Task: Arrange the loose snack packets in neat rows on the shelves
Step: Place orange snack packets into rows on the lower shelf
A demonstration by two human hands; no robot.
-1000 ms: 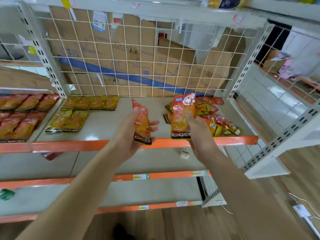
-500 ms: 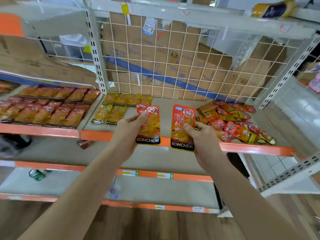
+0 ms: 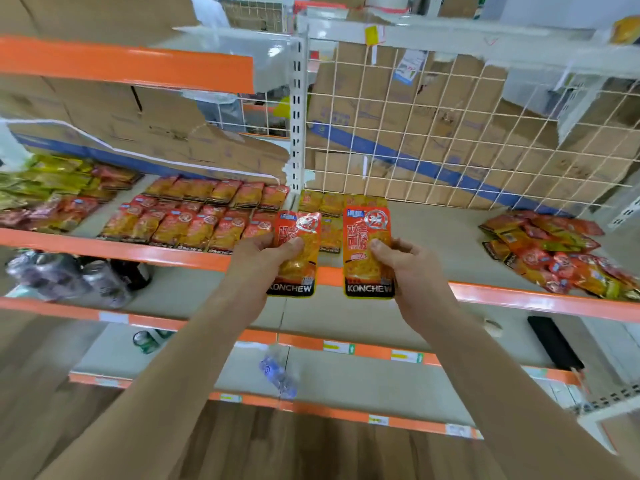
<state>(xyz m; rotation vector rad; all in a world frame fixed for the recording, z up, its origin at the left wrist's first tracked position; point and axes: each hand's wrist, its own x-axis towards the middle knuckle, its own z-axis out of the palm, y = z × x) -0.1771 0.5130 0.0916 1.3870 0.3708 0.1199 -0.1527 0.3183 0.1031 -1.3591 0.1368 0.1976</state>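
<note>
My left hand grips an orange KONCHEW snack packet upright, thumb across its front. Beside it, my right hand holds a second orange packet the same way. Both packets hang above the orange front edge of the shelf. Neat rows of red-orange packets lie on the left bay. A few yellow packets lie behind my hands by the white upright. A loose pile of packets sits at the right end of the shelf.
A white wire grid backed by cardboard closes the rear. Dark cans stand on the lower left shelf, a plastic bottle lies lower down, and a black object rests at the right.
The view has swung left, bringing the left bay's rows into sight. Both hands have carried their packets leftward, away from the loose pile, and now hold them flat side by side.
</note>
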